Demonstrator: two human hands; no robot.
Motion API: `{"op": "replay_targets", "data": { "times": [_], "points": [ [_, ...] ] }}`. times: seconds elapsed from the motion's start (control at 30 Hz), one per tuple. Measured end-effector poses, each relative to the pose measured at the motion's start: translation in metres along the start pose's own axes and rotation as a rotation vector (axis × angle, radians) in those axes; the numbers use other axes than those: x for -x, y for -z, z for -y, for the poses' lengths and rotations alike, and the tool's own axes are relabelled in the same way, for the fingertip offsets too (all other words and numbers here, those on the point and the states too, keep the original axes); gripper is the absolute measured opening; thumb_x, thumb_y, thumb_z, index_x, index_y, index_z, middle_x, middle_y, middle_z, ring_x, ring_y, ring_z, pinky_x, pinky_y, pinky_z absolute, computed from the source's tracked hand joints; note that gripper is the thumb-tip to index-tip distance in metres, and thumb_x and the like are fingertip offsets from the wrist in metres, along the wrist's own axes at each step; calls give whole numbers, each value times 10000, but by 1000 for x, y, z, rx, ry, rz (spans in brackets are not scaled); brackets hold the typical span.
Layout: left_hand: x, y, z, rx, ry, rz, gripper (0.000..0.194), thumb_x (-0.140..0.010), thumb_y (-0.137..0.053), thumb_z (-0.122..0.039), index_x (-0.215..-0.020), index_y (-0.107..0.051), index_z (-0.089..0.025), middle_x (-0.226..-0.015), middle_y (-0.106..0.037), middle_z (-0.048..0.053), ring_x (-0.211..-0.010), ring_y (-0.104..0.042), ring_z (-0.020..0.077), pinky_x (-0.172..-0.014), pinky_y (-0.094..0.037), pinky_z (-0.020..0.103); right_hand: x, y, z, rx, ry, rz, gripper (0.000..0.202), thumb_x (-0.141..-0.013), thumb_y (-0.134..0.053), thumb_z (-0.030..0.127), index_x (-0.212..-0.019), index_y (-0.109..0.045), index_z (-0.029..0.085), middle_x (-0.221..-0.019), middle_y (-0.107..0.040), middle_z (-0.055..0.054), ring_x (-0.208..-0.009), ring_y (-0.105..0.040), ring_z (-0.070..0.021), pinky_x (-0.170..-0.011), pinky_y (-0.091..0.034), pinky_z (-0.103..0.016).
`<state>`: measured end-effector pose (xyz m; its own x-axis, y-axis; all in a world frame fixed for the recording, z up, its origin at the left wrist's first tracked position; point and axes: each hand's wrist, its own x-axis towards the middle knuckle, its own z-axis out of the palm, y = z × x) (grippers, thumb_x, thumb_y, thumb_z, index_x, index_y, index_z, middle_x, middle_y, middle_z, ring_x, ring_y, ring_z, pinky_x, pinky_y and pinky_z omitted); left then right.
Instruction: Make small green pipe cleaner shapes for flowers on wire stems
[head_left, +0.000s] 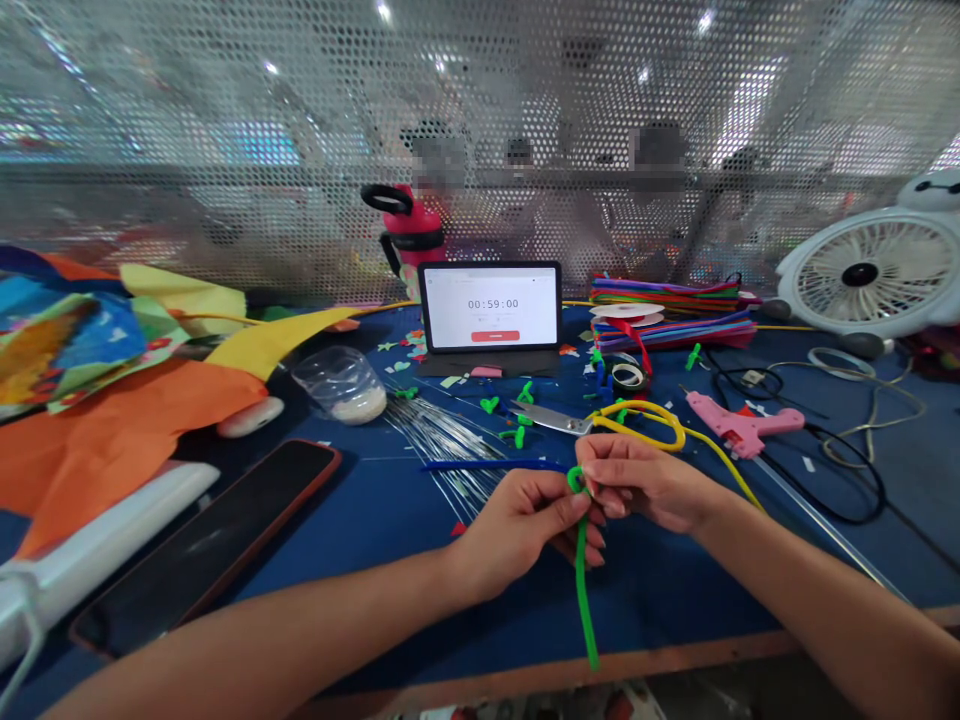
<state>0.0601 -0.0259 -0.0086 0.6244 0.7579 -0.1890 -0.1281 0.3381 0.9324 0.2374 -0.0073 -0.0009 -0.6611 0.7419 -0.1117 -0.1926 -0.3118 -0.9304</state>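
Note:
A green pipe cleaner (585, 600) is curled into a small loop at its top, and its long tail hangs down toward the table's front edge. My left hand (525, 525) pinches it just below the loop between thumb and fingers. At the loop's right side my right hand (637, 480) is closed with its fingertips on the same pipe cleaner. A dark blue pipe cleaner (487, 465) lies behind my left hand. Beyond my hands rest yellow-handled scissors (637, 420) and several small twisted green pieces (517, 436). Thin silver wires (442, 440) are spread out to the left.
A tablet (491, 310) showing a timer stands at the back. On the right are a pink glue gun (742, 425), cables, bundled pipe cleaners (675, 330) and a fan (862, 270). A phone (217, 530), orange paper (135, 420) and a clear cup (341, 385) lie left.

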Motion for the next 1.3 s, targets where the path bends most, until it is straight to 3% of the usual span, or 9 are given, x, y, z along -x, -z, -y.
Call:
{"op": "replay_targets", "data": {
  "times": [0.23,0.4,0.5,0.7,1.0,1.3],
  "points": [
    [0,0,1,17,-8,-23,299,-744,-677,-389,-772,-677,-91,-642,-685,41,-566,-669,134,-557,-530,207,-3,-5,1,150,15,-34,294,-816,-587,375,-677,-460,148,-497,-448,66,-427,-386,-36,-440,-291,-147],
    [-2,2,-4,128,-47,-73,262,-760,-669,-348,-743,-665,-86,-638,-683,45,-546,-661,129,-537,-526,202,-3,-6,-1,584,438,-301,185,-866,-542,322,-974,-516,174,-734,-559,16,-619,-549,-78,-573,-442,-182],
    [-3,4,-5,188,-56,-88,231,-758,-673,-321,-735,-658,-91,-633,-685,46,-538,-659,131,-535,-531,212,0,-3,0,853,613,-300,178,-844,-579,237,-1011,-549,184,-859,-632,-20,-778,-628,-109,-694,-501,-199],
    [-2,4,-4,171,-75,-73,228,-767,-666,-318,-730,-666,-94,-648,-693,49,-551,-667,137,-538,-525,210,2,1,1,994,705,-340,170,-833,-582,165,-1002,-591,185,-924,-696,-35,-811,-690,-124,-715,-541,-186],
    [1,2,-6,160,-57,-45,249,-753,-676,-335,-713,-665,-90,-611,-686,49,-534,-662,138,-530,-523,208,1,1,1,1211,898,-372,127,-828,-593,152,-941,-633,193,-831,-725,-18,-710,-685,-107,-640,-523,-169],
    [1,1,-6,154,-34,-44,274,-714,-704,-356,-688,-655,-88,-584,-669,44,-521,-652,141,-528,-527,220,3,0,3,1346,938,-361,123,-875,-526,202,-952,-622,205,-786,-728,-9,-662,-682,-113,-627,-505,-189]
  ]
}}
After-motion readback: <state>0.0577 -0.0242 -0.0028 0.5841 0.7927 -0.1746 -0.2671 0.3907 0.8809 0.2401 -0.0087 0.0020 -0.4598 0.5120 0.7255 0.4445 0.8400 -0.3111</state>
